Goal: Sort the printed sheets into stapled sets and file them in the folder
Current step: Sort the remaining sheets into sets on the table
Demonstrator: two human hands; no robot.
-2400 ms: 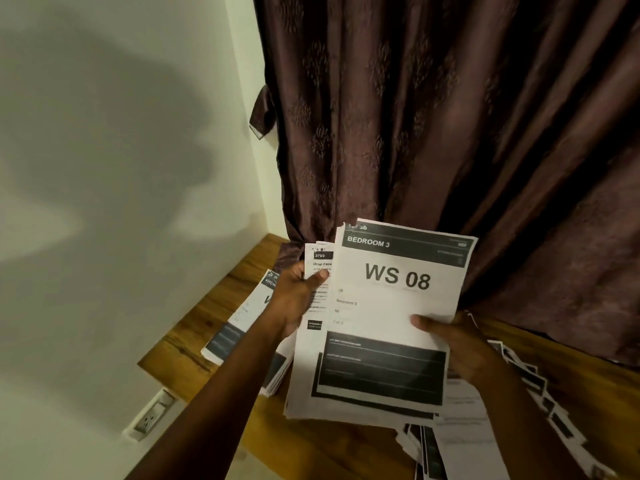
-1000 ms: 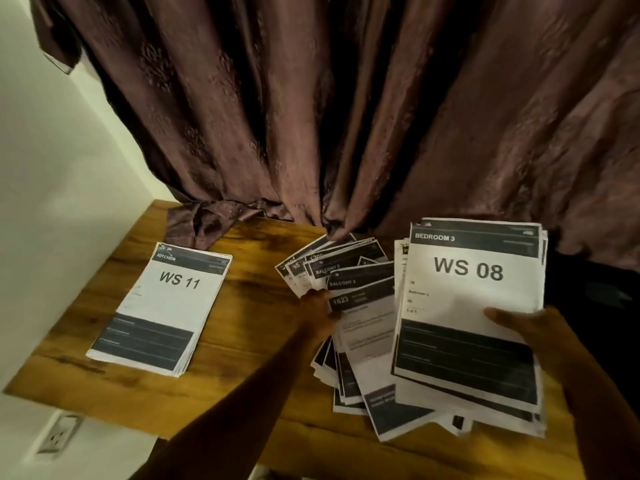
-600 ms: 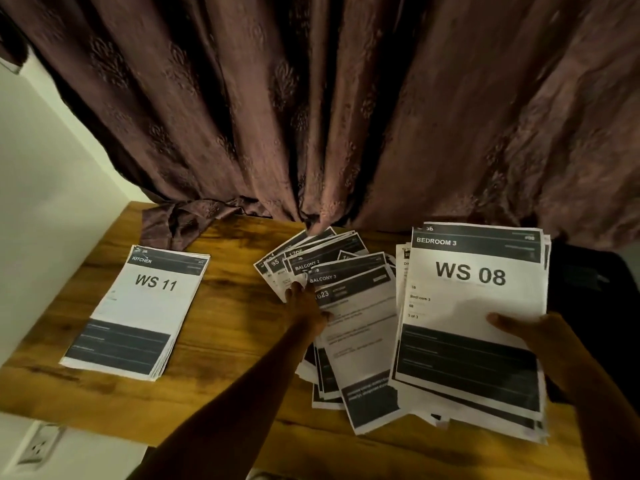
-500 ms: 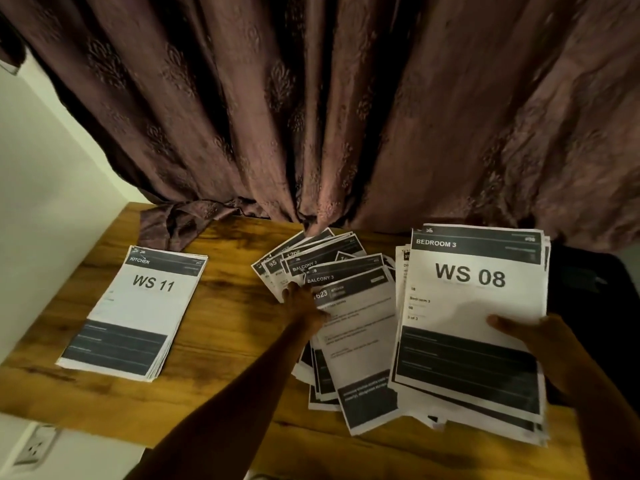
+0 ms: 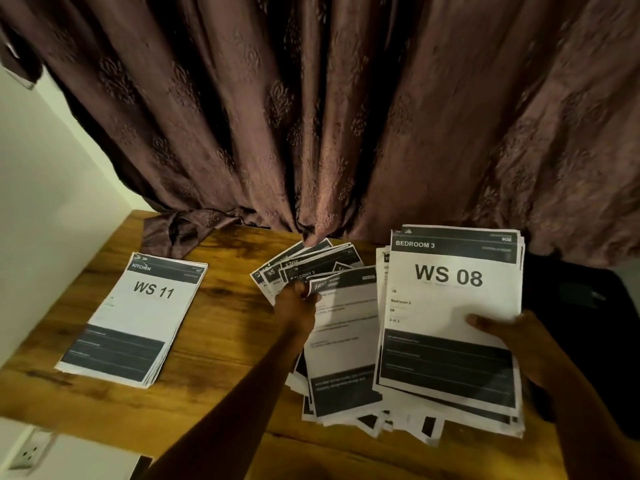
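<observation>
Since the previous frame, left hand lifts one sheet corner, fingers pinching it. Right hand grips the WS 08 stack, thumb on top. Wooden table meets brown curtain and white wall

Wooden table, warm brown, strong grain and dark knots, spans the lower view under both hands. Its near edge runs below the left forearm.

Curtain, brown-plum with a woven leaf motif, hangs in deep folds beyond the hands and fills the upper view. Its hem is bunched on the tabletop, just past the left hand and off to that hand's left.

Wall, plain pale cream, stands well left of the left hand and meets the table's left edge. A white socket sits on it, low, below table level.

Dark, unclear bulk to the right of the right hand. Light dim, warm.
</observation>
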